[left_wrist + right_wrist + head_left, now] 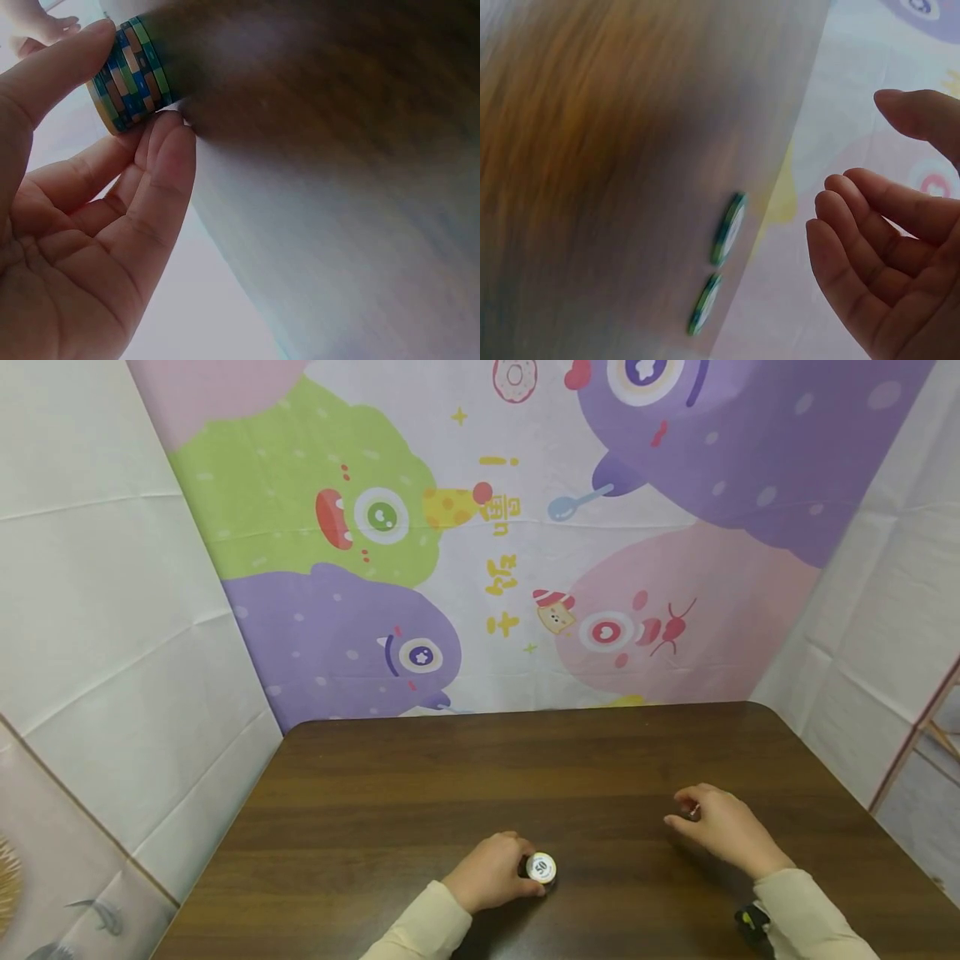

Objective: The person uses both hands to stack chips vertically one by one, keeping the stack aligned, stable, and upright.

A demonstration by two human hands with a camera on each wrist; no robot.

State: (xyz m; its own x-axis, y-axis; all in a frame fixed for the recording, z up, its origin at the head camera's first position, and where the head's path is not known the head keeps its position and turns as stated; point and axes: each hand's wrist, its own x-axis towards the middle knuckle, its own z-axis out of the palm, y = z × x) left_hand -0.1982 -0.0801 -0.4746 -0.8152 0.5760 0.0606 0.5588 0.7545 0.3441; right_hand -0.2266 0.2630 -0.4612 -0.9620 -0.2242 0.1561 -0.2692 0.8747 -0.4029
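My left hand (491,870) holds a short stack of poker chips (542,867) near the front middle of the table; the top chip reads 50. In the left wrist view, the thumb presses one side of the chip stack (133,79) and fingertips touch the opposite side. Green, blue and pinkish bands show along its edge. To the right, my right hand (727,829) hovers over the table, thumb apart from loosely bent fingers, with nothing held. Two green-edged chips (729,229) lie beyond this hand (892,240) in the right wrist view; I cannot find them in the head view.
The brown wooden table (420,777) has rounded far corners. A cartoon-printed cloth (480,677) hangs behind it, with pale cloth walls at both sides. A small black object (752,925) sits by the right sleeve (806,910).
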